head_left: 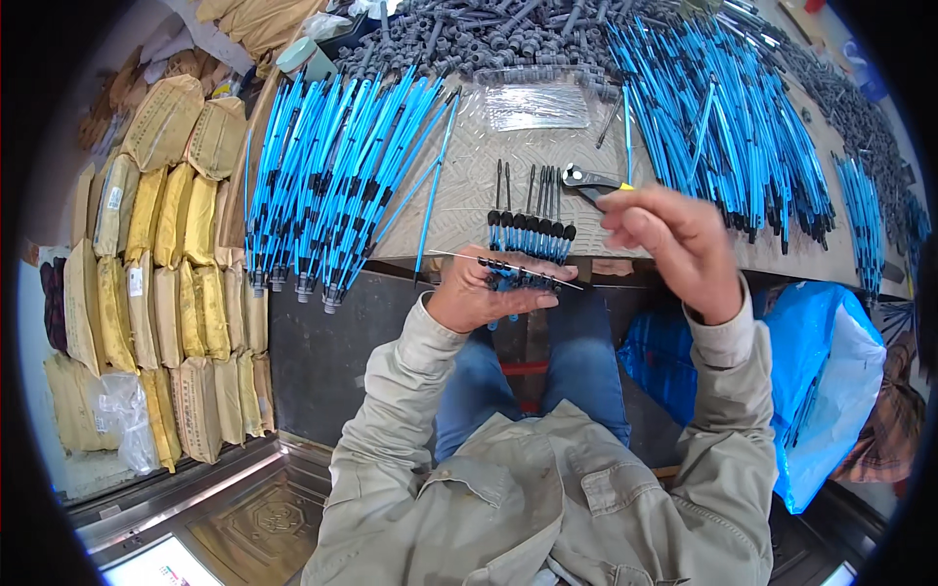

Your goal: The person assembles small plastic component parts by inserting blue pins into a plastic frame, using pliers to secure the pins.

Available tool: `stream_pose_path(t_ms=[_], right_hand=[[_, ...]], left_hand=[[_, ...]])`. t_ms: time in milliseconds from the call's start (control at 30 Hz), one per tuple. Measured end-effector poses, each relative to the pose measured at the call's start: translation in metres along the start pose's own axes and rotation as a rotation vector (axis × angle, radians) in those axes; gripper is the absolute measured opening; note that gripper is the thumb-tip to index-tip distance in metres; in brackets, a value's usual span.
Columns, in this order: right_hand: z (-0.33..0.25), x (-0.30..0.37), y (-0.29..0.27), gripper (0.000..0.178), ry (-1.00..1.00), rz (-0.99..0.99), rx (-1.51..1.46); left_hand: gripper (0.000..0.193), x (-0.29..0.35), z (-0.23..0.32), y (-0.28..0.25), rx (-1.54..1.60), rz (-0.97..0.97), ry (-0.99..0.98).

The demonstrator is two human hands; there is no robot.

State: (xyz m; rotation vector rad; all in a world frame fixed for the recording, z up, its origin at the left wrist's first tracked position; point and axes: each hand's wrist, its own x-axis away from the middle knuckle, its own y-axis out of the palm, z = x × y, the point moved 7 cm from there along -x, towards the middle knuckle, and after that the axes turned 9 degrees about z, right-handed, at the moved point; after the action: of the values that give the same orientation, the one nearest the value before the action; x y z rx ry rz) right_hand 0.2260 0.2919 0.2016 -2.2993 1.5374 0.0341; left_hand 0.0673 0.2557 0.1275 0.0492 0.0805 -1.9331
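My left hand [469,298] is closed around a small bundle of blue rods with black bulb-shaped collars [532,227] and thin dark tips pointing away from me. A thin straight metal wire [451,254] lies crosswise over the bundle, its ends sticking out on both sides. To the right of the bundle, my right hand [674,239] hovers with curled fingers, slightly blurred; whatever may be between the fingertips is hidden. Just beyond those fingers are nippers [583,178] with a yellow-marked handle, partly covered by the hand. I cannot tell whether the hand touches them.
Blue rods [342,166] are heaped at the left table edge, with a larger heap [723,127] at right. Between them sits a stack of metal wires [537,107]. Grey plastic fittings [469,39] cover the back. Wrapped packages [161,273] stand left; a blue bag [821,381] stands right.
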Motion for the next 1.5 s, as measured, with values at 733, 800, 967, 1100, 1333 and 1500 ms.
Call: stream_pose_path(t_ms=[733, 800, 967, 1100, 1333, 1500], right_hand=[[0.061, -0.014, 0.089, 0.064, -0.604, -0.436, 0.622], [0.059, -0.012, 0.083, 0.063, -0.634, -0.36, 0.603], [0.057, -0.015, 0.089, 0.062, -0.549, -0.404, 0.632], [0.051, -0.023, 0.093, 0.061, -0.522, -0.42, 0.581], [0.048, 0.004, 0.065, 0.06, -0.403, -0.311, 0.681], [0.055, -0.012, 0.077, 0.076, -0.402, -0.426, 0.614]], left_hand=[[0.024, 0.022, -0.004, 0.005, 0.077, 0.037, 0.243], [0.025, 0.021, -0.004, 0.004, 0.055, 0.043, 0.254], [0.026, 0.022, -0.007, 0.003, 0.054, -0.004, 0.241], [0.026, 0.022, -0.006, 0.001, -0.009, -0.032, 0.314], [0.027, 0.02, 0.001, -0.005, 0.107, 0.02, 0.247], [0.029, 0.015, 0.0, -0.01, 0.109, -0.019, 0.237]])
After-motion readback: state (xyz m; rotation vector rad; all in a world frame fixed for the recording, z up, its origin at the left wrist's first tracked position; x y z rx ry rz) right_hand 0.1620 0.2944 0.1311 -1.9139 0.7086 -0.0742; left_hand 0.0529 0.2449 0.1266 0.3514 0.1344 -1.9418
